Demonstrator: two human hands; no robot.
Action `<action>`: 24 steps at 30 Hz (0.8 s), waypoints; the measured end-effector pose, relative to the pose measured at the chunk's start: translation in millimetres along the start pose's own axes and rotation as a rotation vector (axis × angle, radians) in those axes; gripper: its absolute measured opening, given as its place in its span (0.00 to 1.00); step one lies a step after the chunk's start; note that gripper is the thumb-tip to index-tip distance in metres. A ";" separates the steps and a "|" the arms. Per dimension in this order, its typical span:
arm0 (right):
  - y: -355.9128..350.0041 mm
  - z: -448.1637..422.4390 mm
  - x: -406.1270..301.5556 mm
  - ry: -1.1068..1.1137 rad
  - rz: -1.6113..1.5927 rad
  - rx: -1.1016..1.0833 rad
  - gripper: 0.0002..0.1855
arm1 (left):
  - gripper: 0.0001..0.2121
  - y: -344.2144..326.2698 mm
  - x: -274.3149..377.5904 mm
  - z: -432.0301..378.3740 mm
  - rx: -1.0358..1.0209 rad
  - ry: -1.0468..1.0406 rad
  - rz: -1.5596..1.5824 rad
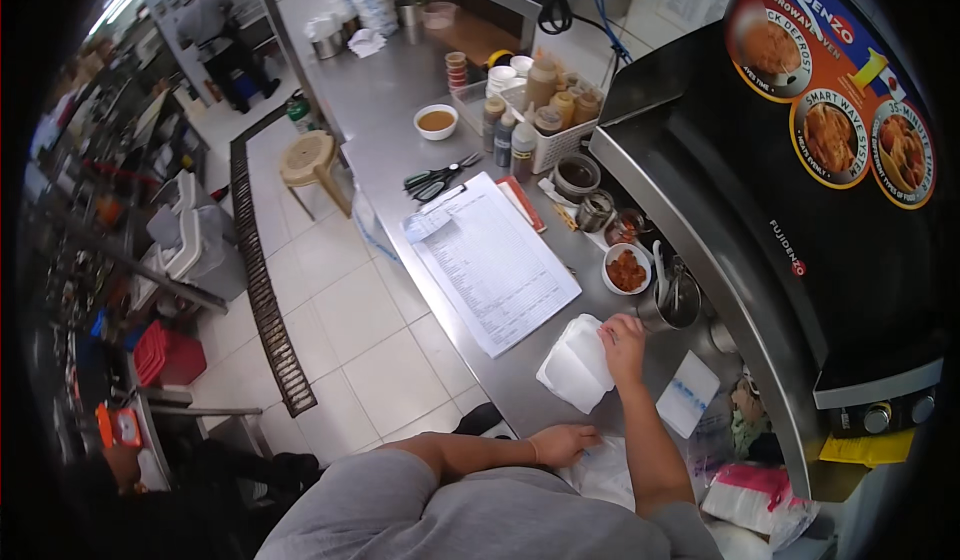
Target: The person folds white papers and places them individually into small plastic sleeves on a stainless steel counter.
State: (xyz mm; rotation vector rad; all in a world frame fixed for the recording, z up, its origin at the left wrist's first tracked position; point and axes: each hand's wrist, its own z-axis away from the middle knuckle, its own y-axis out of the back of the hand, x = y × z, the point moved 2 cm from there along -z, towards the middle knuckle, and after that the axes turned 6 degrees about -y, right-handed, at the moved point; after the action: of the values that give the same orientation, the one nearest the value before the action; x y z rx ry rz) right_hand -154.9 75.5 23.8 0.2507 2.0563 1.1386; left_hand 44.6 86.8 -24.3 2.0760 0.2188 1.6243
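On the stainless steel counter [405,207], my right hand [622,338] rests its fingers on the right edge of a white takeaway food box [576,365]; whether it grips the box is hard to tell. My left hand [566,445] is at the counter's near edge, its fingertips on a clear plastic bag [604,474]. Beyond the box lies a clipboard with printed sheets [491,267]. A white bowl of reddish-brown food [626,269] and a metal container with utensils [671,301] stand just past my right hand. A folded white paper or packet [688,395] lies to its right.
Scissors [439,179], a bowl of brown sauce [436,121] and a basket of squeeze bottles [562,136] stand farther back. A microwave oven [750,207] overhangs the right side. A plastic stool [309,156] is on the tiled floor. One person is at the far left back, another at lower left.
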 end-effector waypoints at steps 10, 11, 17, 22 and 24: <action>-28.4 -8.4 13.0 -0.132 -0.128 -0.145 0.11 | 0.21 -18.2 -5.7 -3.4 0.079 -0.014 -0.446; -29.9 -9.1 15.6 -0.123 -0.139 -0.131 0.11 | 0.21 -19.8 -7.3 -3.8 0.148 -0.040 -0.513; -39.9 -10.7 29.3 -0.113 -0.049 -0.088 0.05 | 0.23 -18.3 -3.6 -8.1 0.123 -0.041 -0.589; -38.2 2.2 19.5 -0.032 0.048 -0.003 0.03 | 0.23 -17.6 4.2 -7.6 0.091 -0.008 -0.626; -36.7 6.4 17.5 -0.006 0.046 0.005 0.02 | 0.23 -19.2 5.5 -7.6 0.089 -0.009 -0.630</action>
State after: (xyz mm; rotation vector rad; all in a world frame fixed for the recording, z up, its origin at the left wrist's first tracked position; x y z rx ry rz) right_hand -155.9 66.9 -16.4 0.3053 2.0581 1.1594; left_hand 42.2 107.9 -27.3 1.8115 0.8584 1.2290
